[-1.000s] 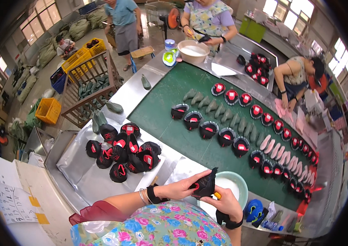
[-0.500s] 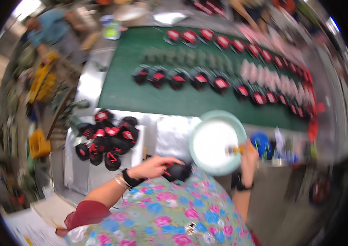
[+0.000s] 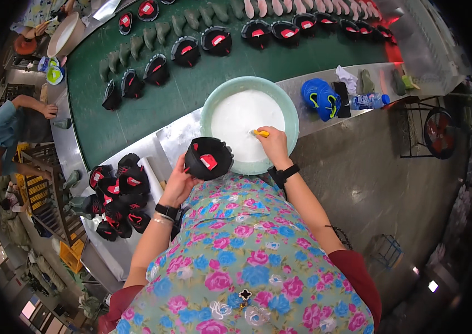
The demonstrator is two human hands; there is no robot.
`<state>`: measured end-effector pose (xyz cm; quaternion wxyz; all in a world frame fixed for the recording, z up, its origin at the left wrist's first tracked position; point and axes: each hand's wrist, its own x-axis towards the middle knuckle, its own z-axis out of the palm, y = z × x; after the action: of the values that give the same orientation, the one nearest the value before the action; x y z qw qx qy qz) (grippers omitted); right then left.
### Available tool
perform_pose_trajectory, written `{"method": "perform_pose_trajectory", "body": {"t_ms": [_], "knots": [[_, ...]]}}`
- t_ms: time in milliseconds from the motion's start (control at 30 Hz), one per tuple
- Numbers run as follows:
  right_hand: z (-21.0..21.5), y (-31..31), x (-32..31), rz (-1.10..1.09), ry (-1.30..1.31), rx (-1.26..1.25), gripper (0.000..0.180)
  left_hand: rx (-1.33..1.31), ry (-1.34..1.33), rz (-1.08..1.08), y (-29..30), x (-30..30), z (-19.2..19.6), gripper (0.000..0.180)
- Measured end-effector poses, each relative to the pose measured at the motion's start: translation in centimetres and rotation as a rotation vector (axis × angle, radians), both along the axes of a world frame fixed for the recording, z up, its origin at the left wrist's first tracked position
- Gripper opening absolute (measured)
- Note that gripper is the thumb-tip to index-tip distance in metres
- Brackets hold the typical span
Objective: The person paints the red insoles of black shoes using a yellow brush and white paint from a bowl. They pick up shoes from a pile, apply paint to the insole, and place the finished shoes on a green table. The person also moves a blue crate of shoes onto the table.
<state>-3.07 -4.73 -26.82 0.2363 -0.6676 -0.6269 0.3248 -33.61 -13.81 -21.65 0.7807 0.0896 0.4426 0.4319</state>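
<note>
In my left hand is a black shoe upper, its jagged open edge turned up and a red-and-white label showing inside. It hangs at the left rim of a pale green basin filled with white liquid. My right hand is closed round the yellow handle of a brush. The tip of that brush reaches into the liquid, so its bristles are hidden. To the left, more black shoe uppers with red parts lie heaped on a white surface.
Across the green conveyor belt stand rows of shoe uppers, dark green foot-shaped lasts and pink pieces. Right of the basin sit a blue shoe and a water bottle. A co-worker is at the left.
My left hand has lifted the shoe upper from my lap to beside the basin, opening upward. The brush has gone from the basin's right side into the liquid's middle. My view has turned.
</note>
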Motion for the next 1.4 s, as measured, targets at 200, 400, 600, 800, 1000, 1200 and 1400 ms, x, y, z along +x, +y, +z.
{"method": "perform_pose_trajectory", "body": {"t_ms": [200, 400, 600, 800, 1000, 1200, 1400], "knots": [[10.8, -0.3, -0.2, -0.033, 0.322, 0.01, 0.018, -0.039, -0.067, -0.042, 1.3, 1.8, -1.6, 0.06], [13.8, 0.6, -1.5, 0.106, 0.527, 0.088, 0.016, 0.025, -0.073, -0.213, 3.8, 3.7, -1.1, 0.065], [12.5, -0.2, 0.4, -0.02, 0.193, 0.05, 0.02, 0.164, 0.017, -0.153, 5.0, 4.3, -0.5, 0.062], [15.6, -1.0, -0.5, -0.109, 0.363, -0.137, 0.026, 0.244, 0.262, -0.046, 5.8, 5.8, 1.2, 0.063], [14.8, -0.5, 0.3, -0.016, 0.273, -0.067, 0.023, 0.269, 0.216, 0.045, 6.0, 6.6, 2.4, 0.054], [16.1, 1.2, 0.7, -0.039, 0.338, 0.087, 0.018, -0.101, -0.155, 0.062, 5.0, 4.1, -0.4, 0.029], [19.4, 2.6, -4.6, 0.438, 0.674, 0.034, 0.013, -0.327, -0.341, -0.047, 5.2, 4.1, 2.8, 0.042]]}}
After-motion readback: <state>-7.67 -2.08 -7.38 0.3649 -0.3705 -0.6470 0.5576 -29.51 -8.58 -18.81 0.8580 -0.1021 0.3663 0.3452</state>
